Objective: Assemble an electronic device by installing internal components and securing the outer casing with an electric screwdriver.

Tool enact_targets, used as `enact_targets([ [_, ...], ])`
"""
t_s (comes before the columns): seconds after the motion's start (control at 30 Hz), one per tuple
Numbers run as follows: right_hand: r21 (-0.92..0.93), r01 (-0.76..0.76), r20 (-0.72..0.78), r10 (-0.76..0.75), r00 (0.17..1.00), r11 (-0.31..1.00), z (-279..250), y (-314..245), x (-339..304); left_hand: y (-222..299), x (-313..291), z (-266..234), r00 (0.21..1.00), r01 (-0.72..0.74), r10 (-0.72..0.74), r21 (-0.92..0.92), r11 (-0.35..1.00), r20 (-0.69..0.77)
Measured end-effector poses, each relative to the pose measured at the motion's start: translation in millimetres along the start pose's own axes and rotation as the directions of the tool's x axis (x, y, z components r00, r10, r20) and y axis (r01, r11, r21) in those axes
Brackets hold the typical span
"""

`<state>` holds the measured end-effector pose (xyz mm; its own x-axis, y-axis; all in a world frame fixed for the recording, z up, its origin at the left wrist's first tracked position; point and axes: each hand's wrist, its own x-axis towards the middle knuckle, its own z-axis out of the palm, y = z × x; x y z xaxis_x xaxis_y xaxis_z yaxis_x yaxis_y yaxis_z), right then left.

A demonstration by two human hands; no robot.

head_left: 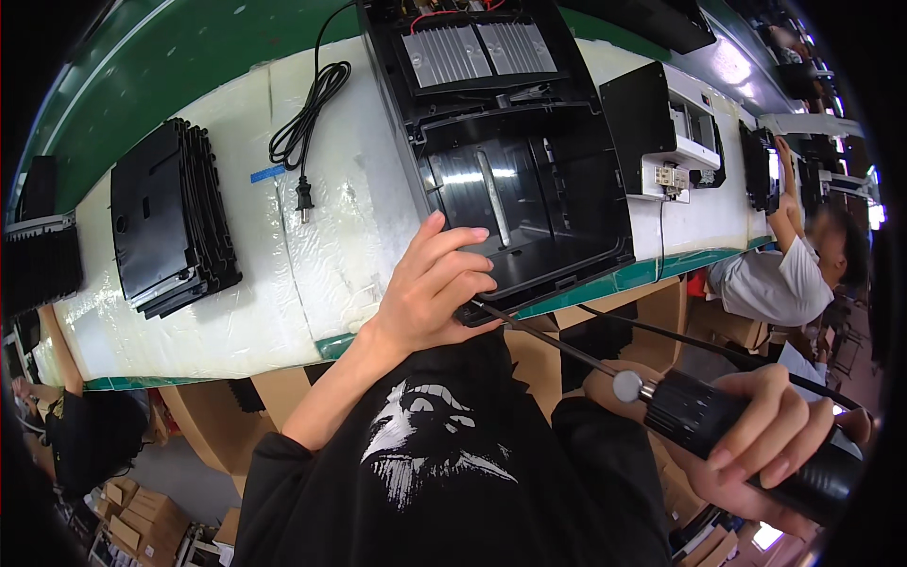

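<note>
My right hand is wrapped around a black electric screwdriver at the lower right. Its long thin bit runs up and left to the near left corner of a black plastic housing. There my left hand grips the corner, fingers curled over the rim and thumb low at the front edge. Whether the bit's tip meets a screw is hidden by the fingers. Inside the housing's far end lie two finned metal heat sinks, with red wires beyond them.
A coiled black power cord lies left of the housing, beside a stack of black panels. To the right stands a black-and-white device assembly. Cardboard boxes sit below the table edge. Other people work at both sides.
</note>
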<state>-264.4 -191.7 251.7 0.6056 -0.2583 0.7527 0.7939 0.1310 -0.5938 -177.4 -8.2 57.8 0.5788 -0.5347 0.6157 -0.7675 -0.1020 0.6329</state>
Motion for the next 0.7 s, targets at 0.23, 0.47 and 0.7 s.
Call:
enact_targets([
  [0.23, -0.171, 0.074, 0.036, -0.069, 0.997, 0.982, 19.7, 36.1, -18.4, 1.4, 3.6, 1.3, 1.000, -0.007, 0.007, -0.023, 1.000, -0.009],
  [0.47, -0.250, -0.501, 0.196, 0.550, 0.812, 0.829, 14.4, 27.5, -13.7, -1.5, -1.9, 2.1, 1.000, 0.009, -0.009, -0.018, 1.000, 0.001],
  [0.7, -0.145, -0.515, 0.188, 0.535, 0.824, 0.845, 18.1, 39.3, -22.5, -0.2, 2.8, -0.4, 1.000, -0.005, 0.006, -0.037, 0.999, 0.008],
])
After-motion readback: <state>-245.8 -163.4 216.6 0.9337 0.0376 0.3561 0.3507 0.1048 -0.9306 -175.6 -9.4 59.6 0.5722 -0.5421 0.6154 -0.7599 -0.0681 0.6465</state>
